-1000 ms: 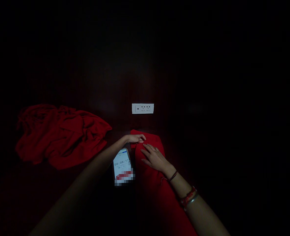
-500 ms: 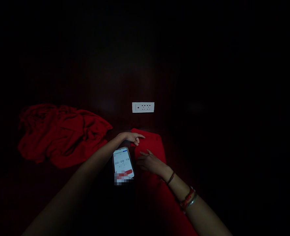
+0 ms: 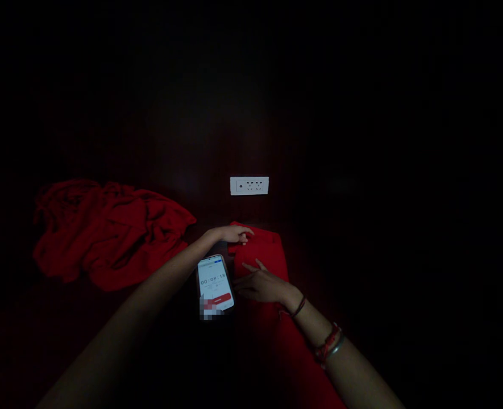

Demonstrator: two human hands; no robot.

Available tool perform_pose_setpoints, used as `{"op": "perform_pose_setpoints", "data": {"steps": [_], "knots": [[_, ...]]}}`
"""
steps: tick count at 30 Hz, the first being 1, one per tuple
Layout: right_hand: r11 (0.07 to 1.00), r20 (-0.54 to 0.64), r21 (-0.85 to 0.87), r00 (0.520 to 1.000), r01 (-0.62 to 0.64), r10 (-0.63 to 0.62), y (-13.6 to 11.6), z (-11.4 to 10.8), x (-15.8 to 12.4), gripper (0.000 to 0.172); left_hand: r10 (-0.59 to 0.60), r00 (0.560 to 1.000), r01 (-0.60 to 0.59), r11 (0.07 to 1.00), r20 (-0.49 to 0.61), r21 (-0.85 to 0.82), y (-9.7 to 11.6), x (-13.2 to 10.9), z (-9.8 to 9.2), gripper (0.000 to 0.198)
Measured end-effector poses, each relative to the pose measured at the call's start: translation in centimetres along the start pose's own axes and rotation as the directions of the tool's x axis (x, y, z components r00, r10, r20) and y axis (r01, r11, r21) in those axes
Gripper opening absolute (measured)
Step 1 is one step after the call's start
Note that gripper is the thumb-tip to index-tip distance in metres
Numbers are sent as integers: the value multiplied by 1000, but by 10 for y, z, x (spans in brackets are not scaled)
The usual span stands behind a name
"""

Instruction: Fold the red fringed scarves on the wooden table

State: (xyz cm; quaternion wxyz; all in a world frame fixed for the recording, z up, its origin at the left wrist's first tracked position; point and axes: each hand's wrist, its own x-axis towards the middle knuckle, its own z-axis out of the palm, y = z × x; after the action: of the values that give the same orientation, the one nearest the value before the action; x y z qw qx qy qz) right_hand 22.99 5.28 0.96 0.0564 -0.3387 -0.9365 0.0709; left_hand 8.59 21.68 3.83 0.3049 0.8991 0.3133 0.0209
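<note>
A smooth strip of red cloth runs from below the wall toward the bottom edge of the head view. At its far end lies my left hand, index finger stretched out over the cloth and the others partly bent. Nearer to me, my right hand rests flat on the same cloth with its fingers spread. Bracelets circle the right wrist and forearm. Beside the cloth, on the left, a lit phone displays a timer; part of its screen is pixelated.
A crumpled heap of red cloth lies to the left, past my left forearm. A white wall socket sits just beyond the cloth strip. Most of the surroundings are too dark to make out.
My left hand has shifted slightly right and up along the cloth's far end, and the cloth there looks a little rumpled. My right hand stays nearly in place.
</note>
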Motion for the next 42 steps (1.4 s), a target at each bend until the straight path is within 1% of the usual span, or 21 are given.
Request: {"op": "perform_pose_setpoints", "data": {"steps": [3, 4, 6, 8, 9, 10, 12, 14, 15, 18, 21, 24, 25, 27, 28, 30, 32, 33, 35, 38, 42], "knots": [[989, -26, 150, 1000, 11, -7, 5, 1, 1, 30, -20, 1000, 21, 1000, 17, -6, 1, 0, 6, 40], [985, -63, 174, 998, -14, 25, 8, 2, 1, 31, -32, 999, 32, 999, 21, -13, 0, 1, 9, 40], [980, -175, 170, 976, -102, 132, 15, 4, 1, 34, -38, 999, 38, 998, 1, -47, -6, 2, 15, 39], [961, -261, 129, 926, -246, 272, 22, 6, 0, 38, -32, 999, 29, 997, -32, -75, -13, 3, 20, 37], [940, -259, 109, 904, -324, 341, 25, 7, -1, 44, -29, 999, 25, 997, -44, -74, -16, 4, 23, 35], [916, -218, 94, 889, -391, 402, 28, 8, -2, 51, -28, 998, 24, 998, -54, -64, -19, 5, 25, 33], [871, -69, 81, 870, -484, 489, 34, 10, -5, 62, -30, 997, 28, 999, -70, -35, -23, 8, 29, 29], [842, 60, 78, 845, -534, 531, 38, 12, -6, 66, -36, 996, 36, 999, -81, -7, -25, 10, 33, 24], [832, 99, 74, 834, -549, 542, 40, 12, -6, 67, -40, 995, 41, 999, -86, 5, -25, 11, 34, 22], [819, 151, 55, 815, -572, 559, 41, 12, -6, 71, -49, 992, 56, 997, -112, 61, -23, 11, 32, 17], [831, 155, 58, 828, -553, 540, 43, 8, -8, 72, -51, 984, 75, 988, -170, 137, -16, 6, 27, 17], [848, 63, 78, 852, -524, 520, 48, 2, -14, 70, -49, 961, 107, 973, -272, 205, -2, -2, 26, 24], [842, 15, 87, 846, -532, 533, 51, 0, -17, 70, -46, 949, 119, 969, -313, 218, 3, -5, 28, 28], [803, -51, 116, 804, -584, 592, 58, -1, -22, 72, -36, 936, 133, 957, -350, 257, 13, -11, 36, 35], [773, -49, 131, 775, -620, 630, 62, -1, -24, 74, -38, 945, 137, 947, -324, 290, 17, -14, 41, 40], [716, 12, 139, 725, -684, 689, 68, 2, -26, 77, -73, 979, 142, 917, -192, 373, 23, -20, 50, 50], [693, 79, 121, 703, -711, 707, 73, 7, -28, 79, -146, 988, 153, 884, -50, 442, 25, -24, 57, 55], [694, 98, 110, 703, -711, 705, 74, 9, -28, 79, -182, 983, 168, 873, -14, 458, 25, -25, 59, 55], [704, 111, 103, 711, -703, 694, 76, 13, -28, 78, -228, 974, 199, 853, 2, 482, 24, -27, 60, 55], [711, 115, 122, 721, -692, 683, 76, 12, -29, 79, -241, 971, 203, 828, 4, 523, 24, -28, 56, 56], [726, 121, 168, 745, -667, 656, 71, -3, -31, 90, -145, 989, 139, 806, -36, 575, 30, -40, 58, 73]]}}
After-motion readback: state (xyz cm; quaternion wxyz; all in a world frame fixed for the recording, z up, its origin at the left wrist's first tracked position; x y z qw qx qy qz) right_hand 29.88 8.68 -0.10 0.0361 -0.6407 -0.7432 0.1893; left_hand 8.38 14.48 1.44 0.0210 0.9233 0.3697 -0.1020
